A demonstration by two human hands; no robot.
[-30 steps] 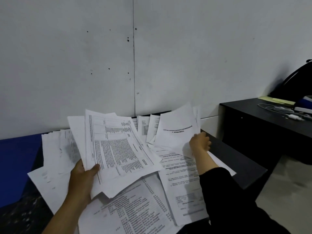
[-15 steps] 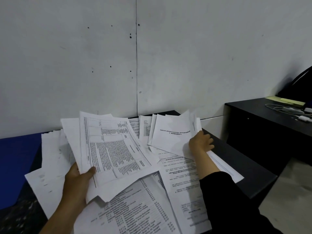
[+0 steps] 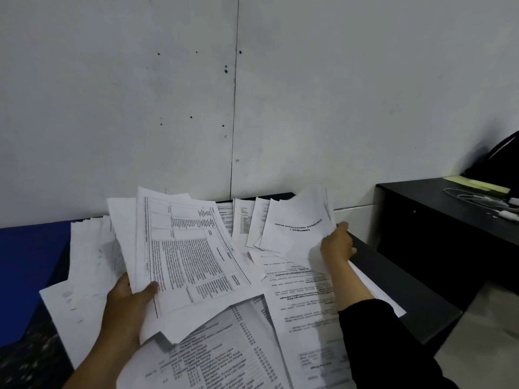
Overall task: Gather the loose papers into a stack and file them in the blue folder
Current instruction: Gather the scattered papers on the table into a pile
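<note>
Many loose printed papers lie spread over a dark table. My left hand grips a bunch of sheets lifted off the pile, thumb on top of a table-printed page. My right hand pinches a few sheets at the far right of the spread, raised at an angle. The blue folder lies flat at the left, partly under the papers.
A grey wall stands right behind the table. To the right is a second black desk with a yellow sheet, white cables and a dark bag. Pale floor shows at the lower right.
My right hand has drawn its sheets a little toward the middle and lower. My left hand keeps its bunch raised, almost unmoved. The view has shifted slightly.
</note>
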